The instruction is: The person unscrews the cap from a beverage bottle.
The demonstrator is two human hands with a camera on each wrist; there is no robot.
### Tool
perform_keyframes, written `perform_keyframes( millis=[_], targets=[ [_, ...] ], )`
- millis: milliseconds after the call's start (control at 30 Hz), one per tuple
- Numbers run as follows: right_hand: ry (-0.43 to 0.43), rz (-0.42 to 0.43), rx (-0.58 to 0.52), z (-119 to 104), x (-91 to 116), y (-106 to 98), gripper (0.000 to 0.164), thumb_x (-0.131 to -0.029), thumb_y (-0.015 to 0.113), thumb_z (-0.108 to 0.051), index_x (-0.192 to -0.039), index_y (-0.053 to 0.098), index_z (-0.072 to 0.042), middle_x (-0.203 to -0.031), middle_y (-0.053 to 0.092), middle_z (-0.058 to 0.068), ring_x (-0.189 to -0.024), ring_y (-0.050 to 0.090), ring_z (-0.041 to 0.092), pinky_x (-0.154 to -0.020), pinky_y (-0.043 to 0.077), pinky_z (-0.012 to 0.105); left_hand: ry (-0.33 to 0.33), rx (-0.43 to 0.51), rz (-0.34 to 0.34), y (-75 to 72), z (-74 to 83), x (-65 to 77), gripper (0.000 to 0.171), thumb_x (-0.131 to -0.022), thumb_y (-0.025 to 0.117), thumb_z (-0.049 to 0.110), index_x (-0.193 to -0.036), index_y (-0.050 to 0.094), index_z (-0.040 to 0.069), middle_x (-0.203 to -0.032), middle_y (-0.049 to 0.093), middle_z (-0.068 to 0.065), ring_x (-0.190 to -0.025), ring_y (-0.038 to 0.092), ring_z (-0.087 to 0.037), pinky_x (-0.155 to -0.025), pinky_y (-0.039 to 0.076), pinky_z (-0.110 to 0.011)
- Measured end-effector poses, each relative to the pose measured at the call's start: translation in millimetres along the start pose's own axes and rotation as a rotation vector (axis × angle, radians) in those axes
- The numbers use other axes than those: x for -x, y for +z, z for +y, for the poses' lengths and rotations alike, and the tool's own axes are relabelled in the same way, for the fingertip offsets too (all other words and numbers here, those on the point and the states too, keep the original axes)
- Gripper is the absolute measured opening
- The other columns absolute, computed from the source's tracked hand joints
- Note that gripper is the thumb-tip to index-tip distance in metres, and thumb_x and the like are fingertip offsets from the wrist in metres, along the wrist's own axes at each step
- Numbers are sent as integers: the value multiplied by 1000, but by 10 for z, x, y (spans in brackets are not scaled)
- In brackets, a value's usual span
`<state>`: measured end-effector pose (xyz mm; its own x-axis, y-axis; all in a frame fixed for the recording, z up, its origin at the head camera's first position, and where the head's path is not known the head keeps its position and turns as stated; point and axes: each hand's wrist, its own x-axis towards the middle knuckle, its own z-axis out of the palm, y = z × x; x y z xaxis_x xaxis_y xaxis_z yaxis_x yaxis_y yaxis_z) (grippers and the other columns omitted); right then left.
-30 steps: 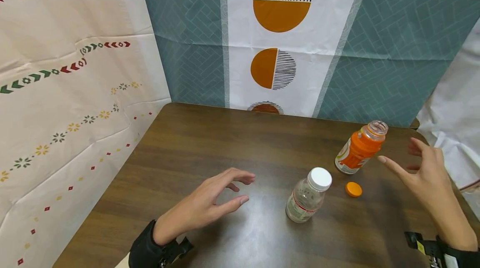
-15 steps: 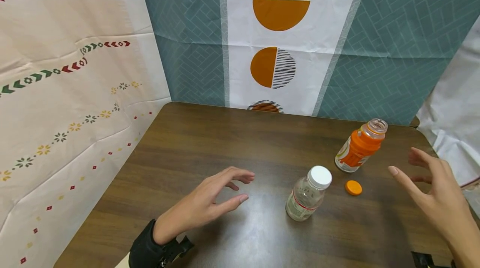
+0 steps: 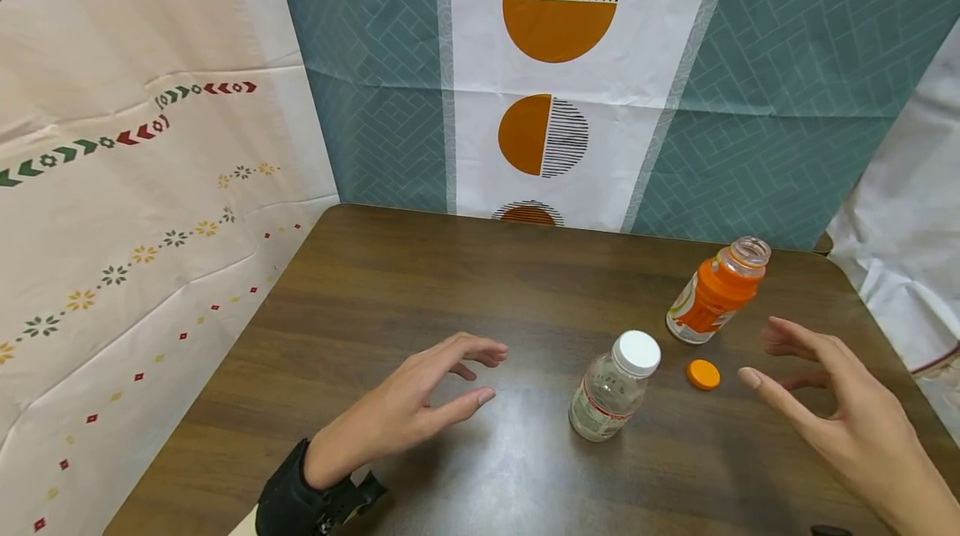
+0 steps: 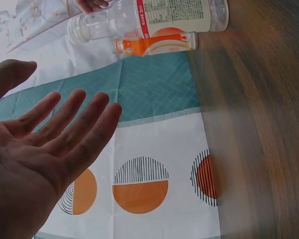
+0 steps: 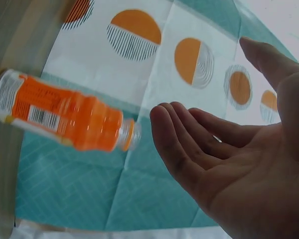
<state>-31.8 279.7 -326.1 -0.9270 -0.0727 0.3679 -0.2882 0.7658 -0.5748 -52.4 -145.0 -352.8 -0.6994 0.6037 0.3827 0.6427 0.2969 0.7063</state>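
Note:
An orange-labelled bottle (image 3: pixel 716 294) stands uncapped at the back right of the table, its clear neck bare. In front of it an orange cap (image 3: pixel 702 374) lies flat on the wood. Nearer the middle is a clear bottle (image 3: pixel 609 394) with a white cap (image 3: pixel 637 353) on top. My right hand (image 3: pixel 843 411) hovers to the right of the orange cap, fingers relaxed and holding nothing. To the left of the clear bottle, my left hand (image 3: pixel 431 390) is held above the table, palm facing right, with nothing in it.
The brown wooden table (image 3: pixel 360 286) backs onto a teal and white patterned cloth (image 3: pixel 375 86). A cream printed cloth (image 3: pixel 150 227) hangs along the left side, and a white cloth (image 3: pixel 892 252) along the right. A black wrist strap (image 3: pixel 300 490) is on my left wrist.
My right hand drew back from beside the orange bottle toward the right and front, then came left nearer the orange cap. The left hand and both bottles stayed put.

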Motion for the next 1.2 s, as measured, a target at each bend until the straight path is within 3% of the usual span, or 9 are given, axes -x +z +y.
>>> perform_keyframes(
  millis=[267,500,667,767,1000,1200],
  targets=[
    [-103,-31,-32,-171,6,146,75,-75,84,-3,-140,52,-20,-119,57,-24,-82,60,-10,-71,43,3,-31,11,2,9,-3,28,39,-100,60,23,-138,49,21,-132,58,6,-120,59,-12,-91,56,-30],
    [-137,-95,-24,-267,93,315,78,-72,88,-11,-140,51,-23,-120,55,-23,-80,60,-5,-70,43,5,19,0,-1,69,11,101,39,-100,59,18,-138,49,17,-131,59,1,-118,60,-13,-89,56,-29],
    [-235,-71,-37,-378,38,428,83,-65,92,-9,-138,53,-19,-121,56,-14,-98,55,-7,-78,41,3,13,-5,8,70,15,122,40,-100,59,18,-138,49,18,-131,59,2,-117,59,-13,-89,56,-29],
    [-248,-70,-35,-445,-29,498,84,-65,93,-14,-138,53,-19,-121,56,-12,-108,49,-7,-83,38,3,-13,-1,15,53,15,130,40,-100,60,20,-139,49,20,-132,59,5,-118,59,-14,-89,56,-29],
    [-240,-98,-44,-517,-141,608,79,-68,92,-20,-137,53,-21,-117,55,-15,-95,46,-3,-75,40,9,-30,-1,11,20,-13,90,40,-100,60,22,-138,49,21,-132,58,6,-118,59,-14,-90,56,-29],
    [-249,-100,-48,-551,-225,655,68,-70,91,-20,-128,56,-24,-103,52,-17,-82,44,-3,-66,38,15,-71,5,-5,5,-27,41,40,-99,61,27,-138,49,26,-132,57,11,-120,58,-11,-92,56,-29]
  ],
)
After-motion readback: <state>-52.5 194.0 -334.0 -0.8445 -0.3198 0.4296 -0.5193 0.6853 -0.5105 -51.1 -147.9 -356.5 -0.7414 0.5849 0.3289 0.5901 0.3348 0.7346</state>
